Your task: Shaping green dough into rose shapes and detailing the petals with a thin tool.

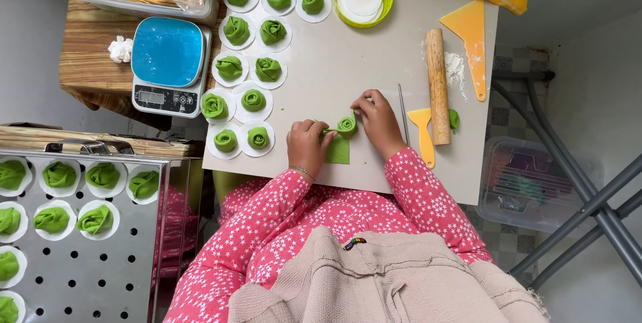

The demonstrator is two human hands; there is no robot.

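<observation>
Both hands pinched a green dough strip (338, 148) on the work board (348, 62): right hand (378, 121) closed around the rolled rosette end (346, 125), left hand (307, 146) pressing the flat tail. Rolling step appeared partway; finishing would need an even, gentle wind.

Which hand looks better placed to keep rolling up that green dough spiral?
The right hand, probably. Its fingertips touch the rolled green dough spiral, while the left hand rests further back on the flat green dough strip, pinning it to the table.
</observation>
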